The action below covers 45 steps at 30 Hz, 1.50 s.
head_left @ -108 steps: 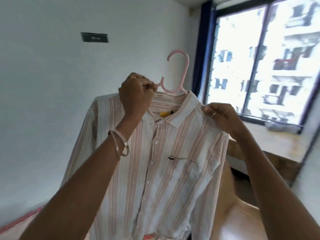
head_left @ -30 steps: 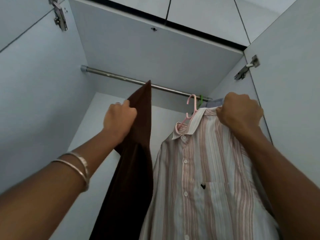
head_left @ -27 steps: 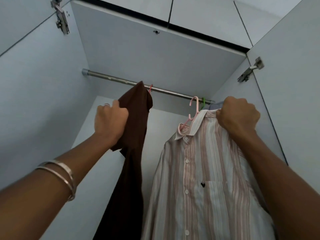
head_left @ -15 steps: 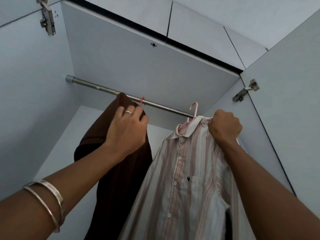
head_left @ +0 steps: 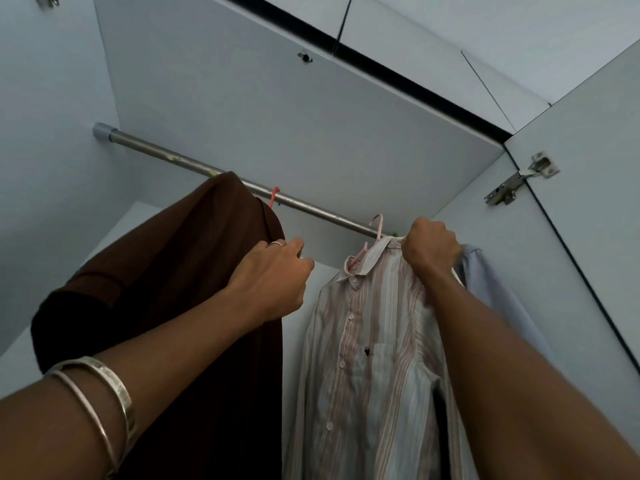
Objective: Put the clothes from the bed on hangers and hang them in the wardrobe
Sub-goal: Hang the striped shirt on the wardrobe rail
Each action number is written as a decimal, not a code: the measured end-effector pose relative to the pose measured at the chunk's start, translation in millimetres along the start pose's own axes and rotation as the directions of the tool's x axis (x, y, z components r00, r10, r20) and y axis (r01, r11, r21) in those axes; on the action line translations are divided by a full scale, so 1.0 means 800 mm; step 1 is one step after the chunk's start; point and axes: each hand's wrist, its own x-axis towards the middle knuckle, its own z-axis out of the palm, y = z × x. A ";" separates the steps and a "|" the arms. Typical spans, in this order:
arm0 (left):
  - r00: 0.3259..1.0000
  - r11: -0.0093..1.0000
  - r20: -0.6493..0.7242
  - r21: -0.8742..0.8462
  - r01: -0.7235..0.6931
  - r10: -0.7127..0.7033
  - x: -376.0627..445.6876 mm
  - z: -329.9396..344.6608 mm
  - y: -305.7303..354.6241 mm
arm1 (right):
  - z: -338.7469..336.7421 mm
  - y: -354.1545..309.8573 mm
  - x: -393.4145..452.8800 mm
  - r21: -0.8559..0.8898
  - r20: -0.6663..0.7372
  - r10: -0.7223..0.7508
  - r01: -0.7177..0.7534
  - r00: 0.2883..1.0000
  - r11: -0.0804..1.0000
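Since half a second ago, left hand (head_left: 273,282) has slid right off the brown garment (head_left: 180,306); fingers curled, I cannot tell if they grip anything. Right hand (head_left: 431,251) fists the striped shirt (head_left: 374,358) at its shoulder. Beyond, I note the pink hanger (head_left: 375,233) hooked at the rail (head_left: 214,174), with a pale blue shirt (head_left: 491,292) beside it.

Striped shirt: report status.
Right hand grips striped shirt shoulder; pink hanger hook at rail. Left hand holds brown garment aside. Pale blue shirt crowds right.
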 end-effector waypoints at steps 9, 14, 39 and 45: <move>0.998 0.998 0.055 -0.060 0.009 -0.006 -0.019 0.013 0.017 | 0.000 0.021 0.003 0.169 0.102 0.024 -0.041 0.995 0.985; 0.995 0.994 0.098 -0.107 -0.012 0.022 -0.034 0.005 0.032 | -0.016 0.043 0.003 0.371 0.246 0.129 -0.216 0.961 0.903; 0.783 0.927 0.602 -0.364 0.095 0.156 -0.298 -0.234 0.133 | -0.234 0.107 -0.402 0.234 0.116 0.105 -0.130 0.988 0.963; 0.735 0.851 0.677 -0.404 0.335 0.032 -0.365 -0.363 0.170 | -0.328 0.109 -0.501 0.596 0.375 -0.017 -0.228 0.927 0.770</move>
